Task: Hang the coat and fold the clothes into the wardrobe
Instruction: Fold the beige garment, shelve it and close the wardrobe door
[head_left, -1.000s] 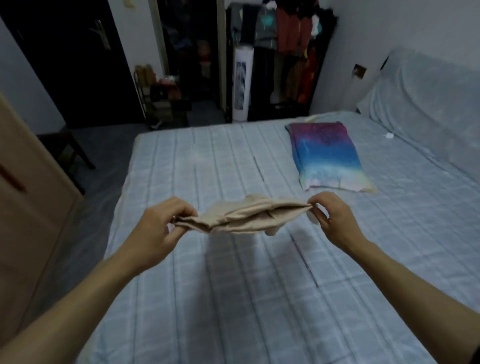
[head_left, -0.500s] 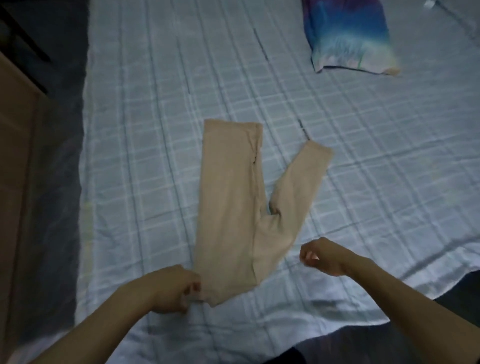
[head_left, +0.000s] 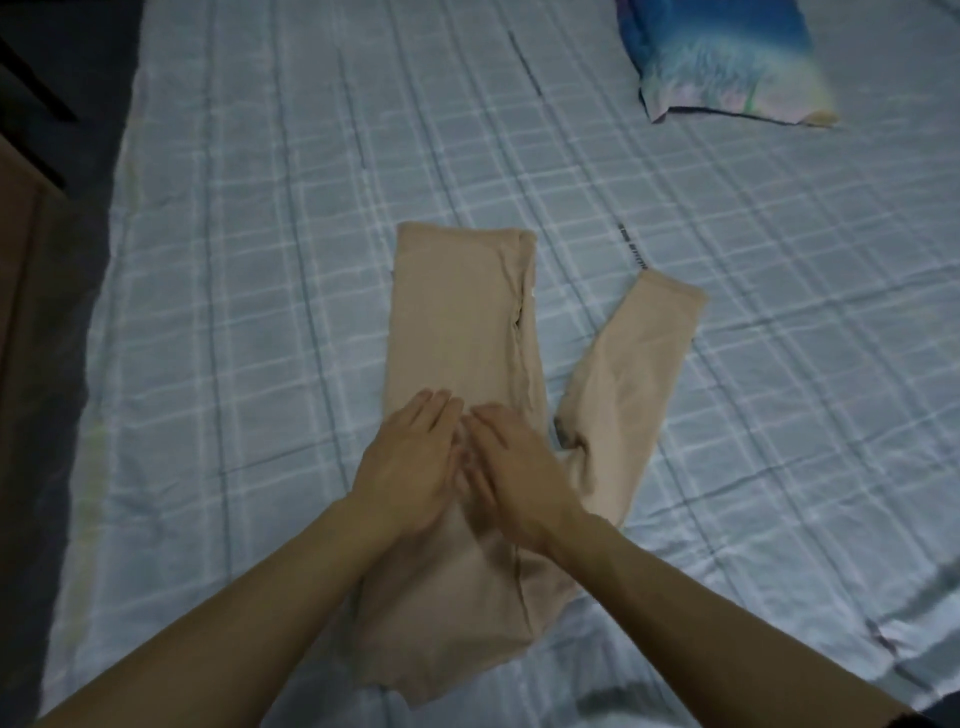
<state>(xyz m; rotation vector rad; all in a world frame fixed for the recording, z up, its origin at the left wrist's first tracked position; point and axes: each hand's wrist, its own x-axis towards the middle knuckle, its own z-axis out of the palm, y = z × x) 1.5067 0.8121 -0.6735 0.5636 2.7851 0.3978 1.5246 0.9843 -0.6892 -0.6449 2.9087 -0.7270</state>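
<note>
- Beige, thin and stretchy by the look: leggings (head_left: 462, 322), spread flat on the blue checked bed sheet (head_left: 260, 260), close to its near edge.
- Changed within the last second: no longer bunched up in the air between two pinching hands, but laid down at full length; no longer pinched at the near corner either, as half a second ago.
- Flat on the cloth, palm down: left hand (head_left: 410, 467), fingers straight and together, gripping nothing.
- Just beside it, likewise flat and palm down: right hand (head_left: 519, 478), fingers straight, pressing the cloth, holding nothing.
- Reads, as a judgement, as laying-out done and smoothing in hand; folding proper not yet begun, putting away in the wardrobe still to come, no coat in sight.
- Long axis: runs from the near bed edge straight away from the person, leaning slightly right toward the far end; wide end nearest, cuffs farthest.
- Off that axis: stray leg (head_left: 623, 364), splayed out to the right, its cuff well apart from the straight leg's cuff, so a V opening away from the person.
- Likely needed next: bringing that leg over onto the straight one, so both share one line before any fold across it.
- Elsewhere: tie-dyed blue and purple pillow (head_left: 727, 57) at the far right of the bed, well apart; brown wooden panel (head_left: 15, 260) at the left edge, too little shown to call it the wardrobe.
</note>
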